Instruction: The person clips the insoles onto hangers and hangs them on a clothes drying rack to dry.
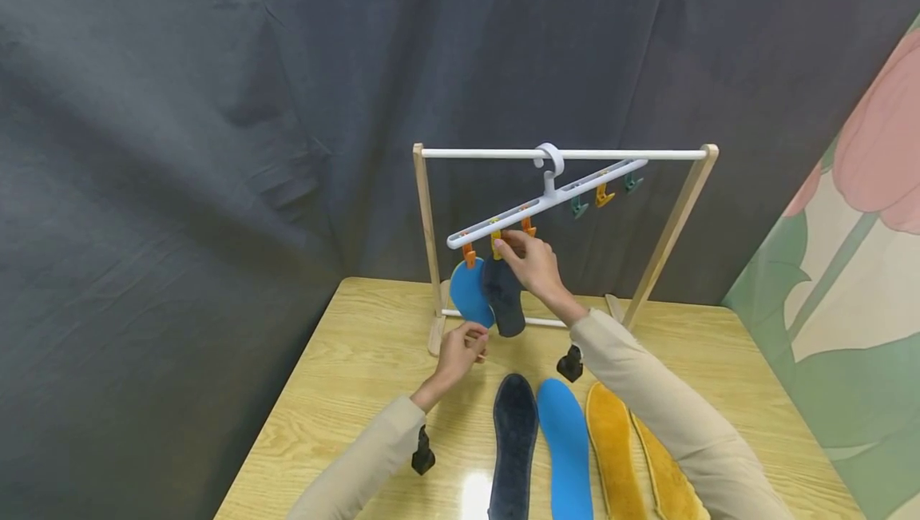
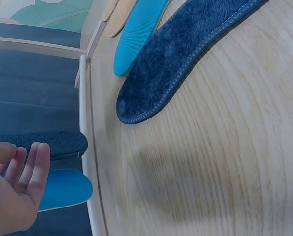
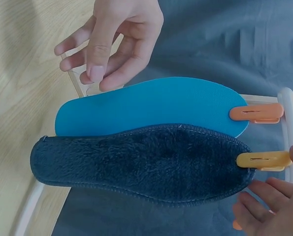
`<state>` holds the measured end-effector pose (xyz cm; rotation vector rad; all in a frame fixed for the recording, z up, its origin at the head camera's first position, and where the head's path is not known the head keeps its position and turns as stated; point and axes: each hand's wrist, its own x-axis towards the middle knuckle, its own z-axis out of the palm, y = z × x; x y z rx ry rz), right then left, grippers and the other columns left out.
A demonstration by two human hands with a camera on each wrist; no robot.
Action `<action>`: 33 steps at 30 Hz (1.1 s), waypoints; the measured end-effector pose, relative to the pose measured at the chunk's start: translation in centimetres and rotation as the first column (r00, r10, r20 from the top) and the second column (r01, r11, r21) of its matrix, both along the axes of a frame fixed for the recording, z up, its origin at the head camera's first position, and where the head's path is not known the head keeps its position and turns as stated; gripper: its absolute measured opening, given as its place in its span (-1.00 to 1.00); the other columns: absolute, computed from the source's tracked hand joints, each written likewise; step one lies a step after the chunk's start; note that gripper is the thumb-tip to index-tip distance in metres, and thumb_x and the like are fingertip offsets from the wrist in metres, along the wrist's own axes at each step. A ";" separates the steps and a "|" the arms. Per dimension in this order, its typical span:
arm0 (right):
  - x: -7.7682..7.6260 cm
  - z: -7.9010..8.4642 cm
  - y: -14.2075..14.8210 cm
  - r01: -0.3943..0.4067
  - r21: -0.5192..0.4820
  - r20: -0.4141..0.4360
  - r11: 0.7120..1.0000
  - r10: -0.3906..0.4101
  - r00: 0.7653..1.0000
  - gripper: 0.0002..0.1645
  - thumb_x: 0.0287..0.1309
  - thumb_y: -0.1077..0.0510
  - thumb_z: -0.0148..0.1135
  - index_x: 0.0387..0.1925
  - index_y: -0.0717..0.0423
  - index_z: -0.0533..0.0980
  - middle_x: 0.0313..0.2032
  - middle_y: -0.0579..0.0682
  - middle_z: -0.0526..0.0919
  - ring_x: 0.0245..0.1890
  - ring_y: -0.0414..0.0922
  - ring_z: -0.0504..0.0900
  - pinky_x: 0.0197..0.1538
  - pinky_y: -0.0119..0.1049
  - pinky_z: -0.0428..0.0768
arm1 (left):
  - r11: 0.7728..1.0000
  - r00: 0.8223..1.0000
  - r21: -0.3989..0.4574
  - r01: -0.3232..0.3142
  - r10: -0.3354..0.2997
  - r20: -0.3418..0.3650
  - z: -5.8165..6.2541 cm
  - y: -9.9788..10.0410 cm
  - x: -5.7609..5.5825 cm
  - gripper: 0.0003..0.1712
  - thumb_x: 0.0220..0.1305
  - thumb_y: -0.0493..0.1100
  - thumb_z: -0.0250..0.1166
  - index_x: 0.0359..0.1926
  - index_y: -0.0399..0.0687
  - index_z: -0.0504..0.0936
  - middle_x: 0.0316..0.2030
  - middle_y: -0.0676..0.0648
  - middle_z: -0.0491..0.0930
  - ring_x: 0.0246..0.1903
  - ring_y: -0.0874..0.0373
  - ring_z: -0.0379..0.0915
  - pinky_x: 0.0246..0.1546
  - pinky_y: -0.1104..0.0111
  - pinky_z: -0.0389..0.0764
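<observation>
A dark blue fuzzy insole [image 3: 141, 162] hangs toe-up from a yellow clip [image 3: 264, 160] on the white hanger [image 1: 549, 199]. My right hand [image 1: 533, 264] pinches this clip at its upper end, the other fingers beside the insole's top edge. Left of it a smooth blue insole [image 3: 151, 105] hangs from an orange clip [image 3: 257, 112], the two overlapping. My left hand [image 1: 461, 351] is just below the blue insole's lower end, fingers loosely bent with nothing between them; the left wrist view has this hand [image 2: 20, 184] in front of both hanging insoles.
On the wooden table [image 1: 345, 392] lie a dark fuzzy insole [image 1: 514, 448], a blue insole [image 1: 566, 448] and two yellow insoles [image 1: 616, 448], one partly under my right sleeve. The hanger hooks over a rack's white bar [image 1: 632, 154]; several other clips hang along it.
</observation>
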<state>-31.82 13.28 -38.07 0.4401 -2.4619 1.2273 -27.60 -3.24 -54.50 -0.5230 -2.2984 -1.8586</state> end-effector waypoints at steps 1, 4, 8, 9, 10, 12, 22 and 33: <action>0.0 0.0 0.1 -0.004 -0.002 -0.002 1.000 0.004 1.000 -0.53 0.40 0.01 0.19 0.17 0.25 0.54 0.05 0.20 0.66 0.02 0.11 0.65 0.12 0.04 0.53 | 1.000 1.000 -0.004 -0.001 0.001 -0.001 0.1 0.0 0.1 -0.86 0.38 -0.41 0.20 -0.09 -0.37 0.62 -0.31 -0.25 0.60 -0.44 -0.09 0.65 -0.41 0.14 0.71; 0.0 -0.1 0.2 -0.013 -0.011 -0.004 1.000 0.012 1.000 -0.51 0.40 -0.01 0.18 0.16 0.25 0.54 0.05 0.21 0.65 0.01 0.11 0.65 0.10 0.01 0.56 | 1.000 1.000 0.009 0.006 -0.006 -0.006 1.0 0.1 0.9 -0.86 0.36 -0.47 0.18 -0.10 -0.44 0.60 -0.32 -0.31 0.58 -0.42 -0.26 0.63 -0.41 0.06 0.70; -0.1 -0.1 0.4 -0.006 -0.016 -0.010 1.000 0.006 1.000 -0.50 0.42 -0.03 0.16 0.15 0.28 0.54 0.04 0.21 0.65 0.00 0.11 0.65 0.08 -0.01 0.57 | 0.998 0.999 0.043 0.034 -0.033 -0.016 2.0 0.2 2.0 -0.86 0.35 -0.53 0.14 -0.12 -0.54 0.57 -0.31 -0.46 0.54 -0.40 -0.44 0.57 -0.43 -0.02 0.68; -0.1 -0.1 0.5 0.002 -0.017 -0.016 1.000 -0.003 1.000 -0.51 0.42 -0.04 0.15 0.13 0.27 0.55 0.02 0.20 0.66 -0.01 0.10 0.66 0.08 -0.01 0.57 | 0.998 0.999 0.043 0.036 -0.035 -0.013 2.1 0.2 2.0 -0.86 0.34 -0.54 0.14 -0.12 -0.54 0.57 -0.31 -0.47 0.53 -0.40 -0.45 0.57 -0.43 -0.02 0.68; -0.1 -0.1 0.6 0.011 -0.015 -0.027 1.000 -0.011 1.000 -0.51 0.43 -0.04 0.14 0.12 0.27 0.56 0.01 0.21 0.67 -0.03 0.10 0.66 0.07 0.00 0.57 | 0.999 0.999 0.039 0.034 -0.034 -0.010 1.9 0.2 2.0 -0.86 0.35 -0.53 0.14 -0.11 -0.54 0.57 -0.31 -0.47 0.54 -0.40 -0.44 0.58 -0.44 0.02 0.68; -0.2 -0.2 0.7 0.031 -0.023 -0.049 0.999 -0.032 0.998 -0.53 0.43 -0.05 0.13 0.07 0.26 0.60 -0.04 0.20 0.69 -0.07 0.10 0.67 0.04 0.02 0.56 | 0.999 1.000 0.029 0.018 -0.018 0.008 1.2 0.3 1.6 -0.85 0.36 -0.50 0.16 -0.10 -0.50 0.59 -0.31 -0.42 0.55 -0.40 -0.39 0.60 -0.45 0.12 0.71; -0.2 0.0 1.2 0.113 -0.113 -0.134 0.987 -0.128 0.983 -0.61 0.43 -0.04 0.12 -0.28 0.15 0.69 -0.32 0.09 0.74 -0.31 0.01 0.66 -0.11 0.04 0.50 | 0.999 1.000 0.039 0.024 -0.024 0.005 -0.3 -0.1 0.6 -0.85 0.38 -0.42 0.19 -0.08 -0.40 0.61 -0.29 -0.32 0.58 -0.36 -0.42 0.59 -0.41 0.10 0.70; -0.1 -0.4 1.5 0.213 -0.174 -0.202 0.961 -0.247 0.948 -0.70 0.34 0.04 0.24 -0.40 0.16 0.44 -0.39 0.09 0.46 -0.37 0.03 0.45 -0.23 -0.12 0.32 | 0.997 0.999 -0.065 -0.032 0.031 -0.012 -1.2 0.1 0.7 -0.88 0.35 -0.37 0.26 -0.12 -0.29 0.65 -0.31 -0.17 0.62 -0.38 -0.27 0.63 -0.53 0.41 0.64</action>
